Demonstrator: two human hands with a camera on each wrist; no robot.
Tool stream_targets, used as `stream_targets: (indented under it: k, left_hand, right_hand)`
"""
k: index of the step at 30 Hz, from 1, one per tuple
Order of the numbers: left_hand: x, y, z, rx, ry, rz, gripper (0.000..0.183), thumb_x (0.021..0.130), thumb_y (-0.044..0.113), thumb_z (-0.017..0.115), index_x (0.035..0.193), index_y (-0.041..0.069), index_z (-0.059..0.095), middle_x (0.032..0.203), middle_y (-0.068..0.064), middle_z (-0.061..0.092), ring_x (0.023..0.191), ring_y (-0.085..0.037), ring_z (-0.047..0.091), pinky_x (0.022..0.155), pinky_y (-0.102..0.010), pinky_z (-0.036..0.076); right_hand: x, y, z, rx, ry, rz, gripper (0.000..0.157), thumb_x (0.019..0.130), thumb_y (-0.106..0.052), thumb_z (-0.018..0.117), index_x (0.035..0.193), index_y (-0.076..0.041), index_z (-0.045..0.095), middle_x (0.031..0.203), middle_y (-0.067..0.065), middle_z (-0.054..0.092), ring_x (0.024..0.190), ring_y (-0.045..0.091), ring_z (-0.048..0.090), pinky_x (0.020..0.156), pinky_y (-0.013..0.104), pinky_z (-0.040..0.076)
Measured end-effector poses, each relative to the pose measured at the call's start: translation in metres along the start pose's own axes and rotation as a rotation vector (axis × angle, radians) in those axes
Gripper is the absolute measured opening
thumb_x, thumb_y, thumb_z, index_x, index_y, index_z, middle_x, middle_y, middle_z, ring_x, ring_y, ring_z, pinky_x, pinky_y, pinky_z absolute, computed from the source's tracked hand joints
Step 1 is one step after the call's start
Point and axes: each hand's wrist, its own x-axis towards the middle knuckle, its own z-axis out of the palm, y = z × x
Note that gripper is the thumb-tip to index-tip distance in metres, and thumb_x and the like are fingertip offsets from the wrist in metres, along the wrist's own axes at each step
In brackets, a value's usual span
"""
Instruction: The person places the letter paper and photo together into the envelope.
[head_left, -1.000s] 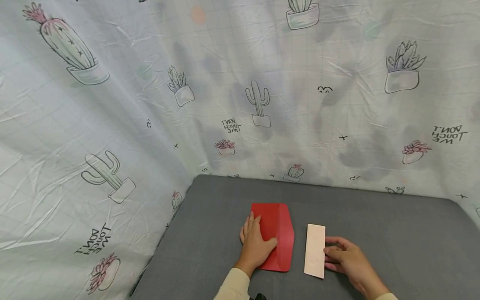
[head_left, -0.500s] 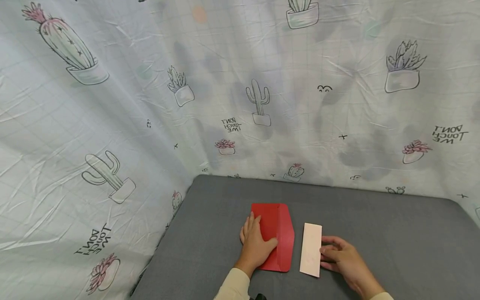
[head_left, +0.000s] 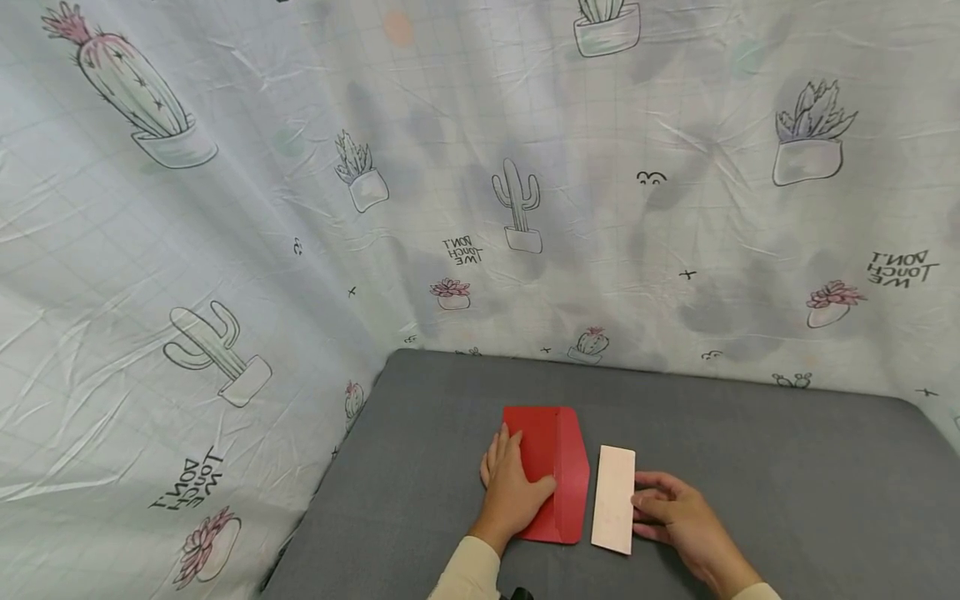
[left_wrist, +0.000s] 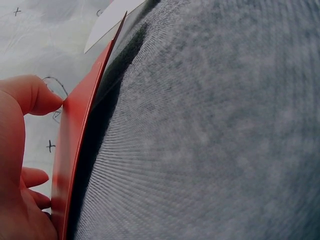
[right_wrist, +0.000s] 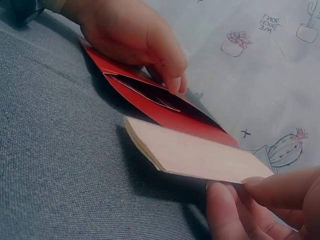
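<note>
A red envelope (head_left: 537, 442) lies on the table with its flap (head_left: 572, 479) spread toward the right. My left hand (head_left: 510, 487) grips it across the front, the thumb at the edge of the pocket and the fingers by the left side. In the right wrist view the mouth of the envelope (right_wrist: 150, 95) gapes, with paper edges inside. My right hand (head_left: 678, 512) pinches the right long edge of a folded pale pink paper (head_left: 613, 500), thumb on top and fingers beneath. The paper is tilted above the table, just right of the flap and apart from it in the head view.
A grey cloth covers the table (head_left: 780, 467). Behind and to the left hangs a pale curtain (head_left: 420, 167) printed with cacti. A small dark object (head_left: 521, 593) shows at the bottom edge, beside the left sleeve (head_left: 468, 571).
My right hand has carried the folded paper a short way left, closer to the envelope's flap. My left hand and the envelope have stayed in place.
</note>
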Motion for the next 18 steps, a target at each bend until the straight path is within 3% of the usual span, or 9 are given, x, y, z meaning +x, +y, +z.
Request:
stream_targets:
  k: [18]
  left_hand:
    - [0.0016,0.0010,0.0012,0.001,0.005,-0.009,0.086,0.084,0.023,0.072,0.160,-0.005,0.043,0.175,-0.023,0.023,0.158,-0.043,0.020,0.120,-0.067,0.007]
  right_hand:
    - [0.0056,0.0018,0.0023,0.025,-0.118,-0.043,0.050,0.105,-0.001,0.065,0.147,0.017,0.044,0.109,0.013,0.072,0.098,0.026,0.071,0.082,0.042,0.064]
